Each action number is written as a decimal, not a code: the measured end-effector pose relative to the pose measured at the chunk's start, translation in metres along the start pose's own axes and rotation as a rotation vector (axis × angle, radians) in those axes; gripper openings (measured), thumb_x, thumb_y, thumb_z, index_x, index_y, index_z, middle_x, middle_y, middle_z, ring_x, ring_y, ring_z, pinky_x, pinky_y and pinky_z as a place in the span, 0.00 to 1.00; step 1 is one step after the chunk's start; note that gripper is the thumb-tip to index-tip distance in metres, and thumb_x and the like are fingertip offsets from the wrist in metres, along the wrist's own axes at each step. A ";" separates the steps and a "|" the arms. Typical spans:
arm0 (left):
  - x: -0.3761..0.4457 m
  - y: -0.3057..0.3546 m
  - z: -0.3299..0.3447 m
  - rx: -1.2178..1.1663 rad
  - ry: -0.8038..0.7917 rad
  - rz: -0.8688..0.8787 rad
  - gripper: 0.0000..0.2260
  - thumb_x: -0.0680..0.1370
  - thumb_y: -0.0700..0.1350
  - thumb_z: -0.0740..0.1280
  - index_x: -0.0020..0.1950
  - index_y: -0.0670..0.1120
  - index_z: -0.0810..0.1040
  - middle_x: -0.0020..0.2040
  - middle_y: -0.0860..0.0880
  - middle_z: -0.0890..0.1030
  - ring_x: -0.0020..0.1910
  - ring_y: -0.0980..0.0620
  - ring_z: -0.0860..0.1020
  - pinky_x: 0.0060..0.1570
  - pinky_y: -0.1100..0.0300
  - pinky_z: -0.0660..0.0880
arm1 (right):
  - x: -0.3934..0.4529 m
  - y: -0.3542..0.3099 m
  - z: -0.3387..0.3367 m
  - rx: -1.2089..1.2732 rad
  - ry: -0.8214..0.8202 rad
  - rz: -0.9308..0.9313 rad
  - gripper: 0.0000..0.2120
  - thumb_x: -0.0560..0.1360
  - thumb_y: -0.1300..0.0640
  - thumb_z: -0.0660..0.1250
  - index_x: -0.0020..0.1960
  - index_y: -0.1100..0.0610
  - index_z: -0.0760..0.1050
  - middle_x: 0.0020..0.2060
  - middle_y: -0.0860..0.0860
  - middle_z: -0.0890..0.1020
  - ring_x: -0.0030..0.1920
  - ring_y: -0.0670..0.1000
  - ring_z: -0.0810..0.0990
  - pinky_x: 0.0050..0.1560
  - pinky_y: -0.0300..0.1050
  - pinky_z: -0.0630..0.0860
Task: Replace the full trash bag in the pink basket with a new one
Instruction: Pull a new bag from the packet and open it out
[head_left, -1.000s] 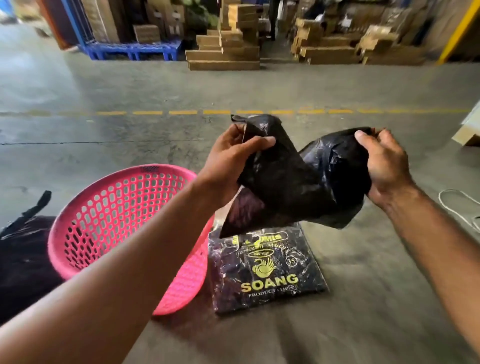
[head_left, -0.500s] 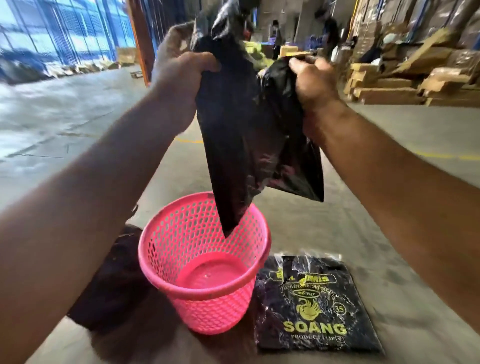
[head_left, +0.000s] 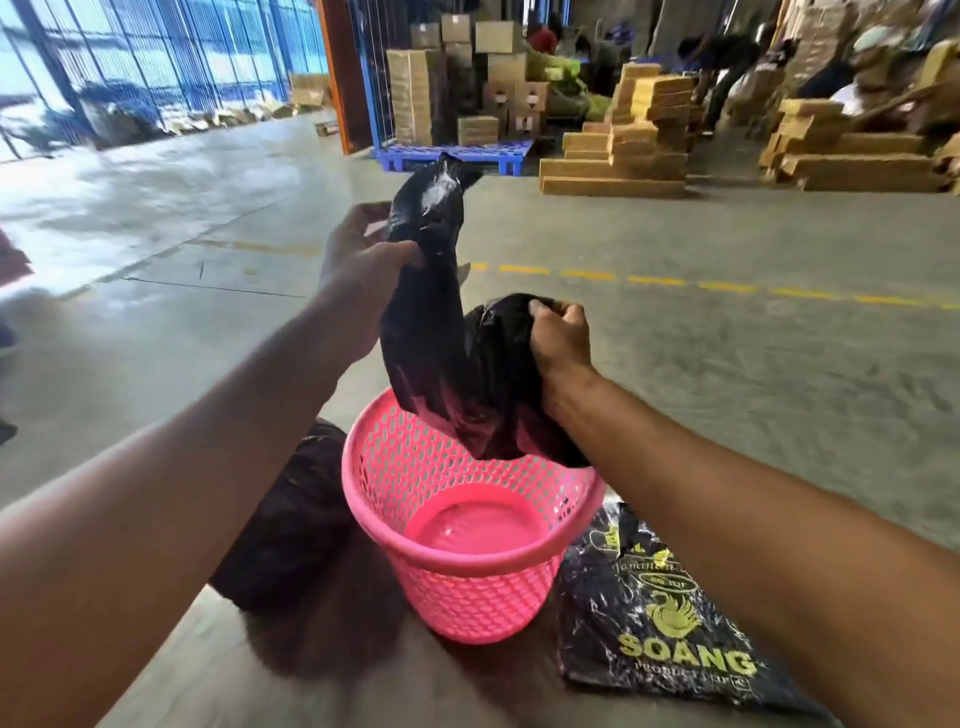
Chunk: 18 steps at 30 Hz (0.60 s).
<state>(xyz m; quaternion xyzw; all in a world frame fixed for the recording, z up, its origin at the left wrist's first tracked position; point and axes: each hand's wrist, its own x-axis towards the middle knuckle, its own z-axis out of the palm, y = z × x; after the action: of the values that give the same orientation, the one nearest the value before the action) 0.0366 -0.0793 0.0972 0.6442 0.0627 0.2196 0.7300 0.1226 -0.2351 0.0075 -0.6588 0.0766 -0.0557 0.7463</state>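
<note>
Warehouse concrete floor (head_left: 727, 364) carries the empty pink basket (head_left: 467, 558). Since a moment ago the new black bag (head_left: 441, 353) has dropped lower, its bottom now dipping inside the rim; lining appears imminent. Left hand (head_left: 363, 270) and right hand (head_left: 561, 338), apart, each clamp the bag's top above the basket.

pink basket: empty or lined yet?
Empty. The pink basket shows its bare floor; the new bag hangs above it, held by both hands.
</note>
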 end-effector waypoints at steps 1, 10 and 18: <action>0.001 -0.004 -0.004 0.013 0.001 -0.022 0.23 0.66 0.29 0.68 0.60 0.42 0.77 0.52 0.37 0.87 0.44 0.34 0.86 0.39 0.42 0.84 | -0.003 0.009 0.002 0.027 -0.017 0.035 0.08 0.71 0.51 0.66 0.46 0.53 0.71 0.53 0.61 0.83 0.56 0.62 0.83 0.60 0.59 0.79; 0.017 -0.029 -0.028 0.130 0.025 -0.093 0.23 0.62 0.35 0.70 0.55 0.50 0.80 0.47 0.42 0.87 0.44 0.39 0.85 0.50 0.39 0.83 | -0.010 0.035 0.025 0.140 -0.176 0.072 0.05 0.71 0.61 0.70 0.41 0.54 0.76 0.44 0.57 0.84 0.45 0.56 0.82 0.52 0.56 0.81; 0.027 -0.110 -0.075 0.263 -0.004 -0.282 0.31 0.55 0.33 0.65 0.58 0.34 0.79 0.46 0.39 0.81 0.44 0.43 0.79 0.41 0.55 0.77 | 0.019 0.046 -0.031 0.060 -0.158 0.071 0.16 0.66 0.75 0.67 0.35 0.54 0.74 0.26 0.51 0.77 0.30 0.52 0.75 0.36 0.43 0.73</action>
<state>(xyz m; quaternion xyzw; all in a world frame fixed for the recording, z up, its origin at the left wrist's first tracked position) 0.0593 -0.0084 -0.0162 0.7194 0.1790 0.1039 0.6630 0.1352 -0.2627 -0.0427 -0.6355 0.0390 0.0206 0.7708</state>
